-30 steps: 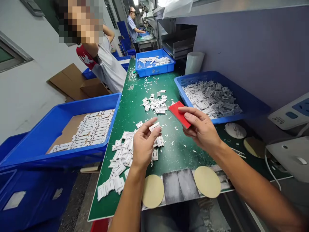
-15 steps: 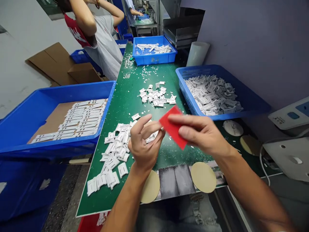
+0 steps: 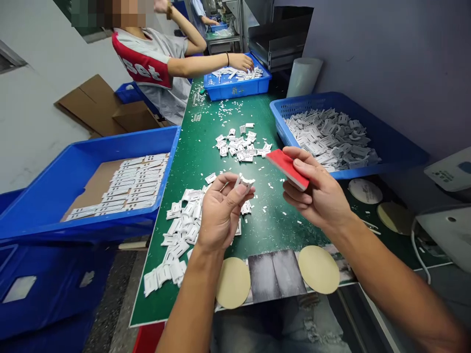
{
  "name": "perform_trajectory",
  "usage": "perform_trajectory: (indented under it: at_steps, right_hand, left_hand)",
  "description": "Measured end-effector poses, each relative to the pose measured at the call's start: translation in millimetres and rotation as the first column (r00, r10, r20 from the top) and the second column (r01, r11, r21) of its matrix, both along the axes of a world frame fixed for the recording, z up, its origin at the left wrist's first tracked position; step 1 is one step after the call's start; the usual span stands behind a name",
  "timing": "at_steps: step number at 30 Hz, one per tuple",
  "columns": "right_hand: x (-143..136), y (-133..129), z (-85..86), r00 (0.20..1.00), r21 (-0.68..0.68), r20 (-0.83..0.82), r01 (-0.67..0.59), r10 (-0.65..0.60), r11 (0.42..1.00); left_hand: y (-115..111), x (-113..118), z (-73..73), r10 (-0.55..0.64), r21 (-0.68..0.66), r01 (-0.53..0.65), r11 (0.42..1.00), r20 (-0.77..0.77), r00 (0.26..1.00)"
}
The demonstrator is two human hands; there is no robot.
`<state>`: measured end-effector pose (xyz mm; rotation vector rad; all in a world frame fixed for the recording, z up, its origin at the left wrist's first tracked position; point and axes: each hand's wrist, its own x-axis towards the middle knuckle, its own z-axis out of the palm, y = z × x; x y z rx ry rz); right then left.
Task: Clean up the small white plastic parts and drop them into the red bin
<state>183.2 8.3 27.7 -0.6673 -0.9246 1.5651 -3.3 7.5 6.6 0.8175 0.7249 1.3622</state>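
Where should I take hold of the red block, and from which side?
Probably the right end of the red block, coming from the right, where the right hand holds it. It looks flat and slab-like, so gripping across its thickness should suit, leaving the left end, nearer the left hand and its white piece, free.

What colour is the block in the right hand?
Head view: the block is red, with a paler edge.
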Motion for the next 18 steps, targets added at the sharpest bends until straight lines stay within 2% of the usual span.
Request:
perform_trajectory:
  at_steps: [5, 8, 9, 11, 13, 16, 18]
  right_hand:
    - [4.7, -9.3, 2.8, 0.987, 0.042, 0.013, -0.16, 0.16, 0.986]
    - [6.6, -11.2, 0.3, 0.962, 0.061, 0.163, -0.233, 0.221, 0.971]
    - [6.4, -10.6, -0.9, 0.955, 0.067, 0.232, -0.207, 0.186, 0.976]
    - [4.8, -8.6, -2.9, 0.942, 0.093, 0.333, -0.068, 0.033, 0.993]
    - [2.0, -6.6, -4.1, 0.93, 0.108, 0.357, 0.052, -0.087, 0.993]
    - [-1.1, -4.2, -3.8, 0.922, 0.082, 0.384, 0.007, -0.038, 0.997]
    - [-0.5, -3.3, -2.5, 0.907, 0.099, 0.415, 0.034, -0.072, 0.994]
  left_hand:
    - [0.0, 0.9, -2.1, -0.009, 0.021, 0.012, 1.0, -0.131, 0.991]
    - [0.9, 0.5, -6.8, -0.039, 0.048, 0.053, 0.997, -0.255, 0.966]
    - [0.8, 0.4, -8.1, -0.039, 0.054, 0.057, 0.997, -0.29, 0.956]
    - [-0.4, 0.1, -9.2, -0.025, 0.067, 0.05, 0.996, -0.329, 0.944]
    - [-2.0, -0.2, -9.1, -0.022, 0.074, 0.05, 0.996, -0.331, 0.943]
    - [-1.5, -0.9, -9.2, -0.068, 0.072, 0.097, 0.993, -0.333, 0.94]
    - [1.8, -0.6, -9.5, -0.066, 0.081, 0.098, 0.992, -0.331, 0.941]
